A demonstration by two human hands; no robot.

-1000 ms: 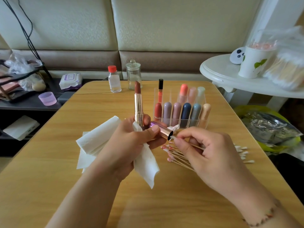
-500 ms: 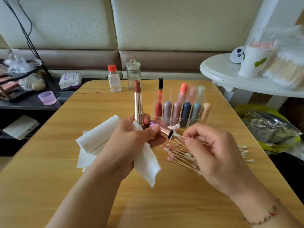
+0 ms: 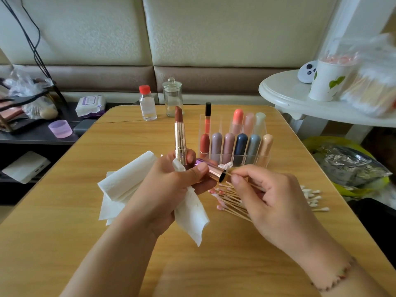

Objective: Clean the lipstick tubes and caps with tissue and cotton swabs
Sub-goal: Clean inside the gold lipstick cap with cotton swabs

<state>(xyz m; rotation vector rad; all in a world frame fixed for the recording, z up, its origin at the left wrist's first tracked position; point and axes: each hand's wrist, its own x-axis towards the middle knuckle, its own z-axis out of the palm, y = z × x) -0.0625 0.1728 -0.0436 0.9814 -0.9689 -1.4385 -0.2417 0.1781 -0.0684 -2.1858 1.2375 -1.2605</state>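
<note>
Two hands: both busy at mid-frame, so nothing is idle.
Right hand (image 3: 272,198): pinches a cotton swab (image 3: 246,183) between thumb and fingertips; a second ago the swab tip sat just outside the cap's mouth, now it's pushed up to or into the opening.
Left hand (image 3: 169,187): curled round three things at once, same grip as before: the lipstick tube (image 3: 180,136) standing upright with its brown bullet out, the cap (image 3: 212,171) lying sideways with its open end toward the right hand, and a tissue (image 3: 190,213) hanging below.
What that means: looks like the inside-of-cap swabbing is underway on this one, tube wipe maybe still to come.
Used swabs (image 3: 227,200): pile with pink-stained tips on the table (image 3: 214,264) under the right hand; clean-looking ones (image 3: 312,197) lie to the right.
Organizer (image 3: 233,146): clear rack of more lipsticks just behind the hands, so my guess is plenty left.
Hard to see: swab tip is hidden by the cap rim, can't tell how deep it goes; the tube's base is buried in the left fist.
</note>
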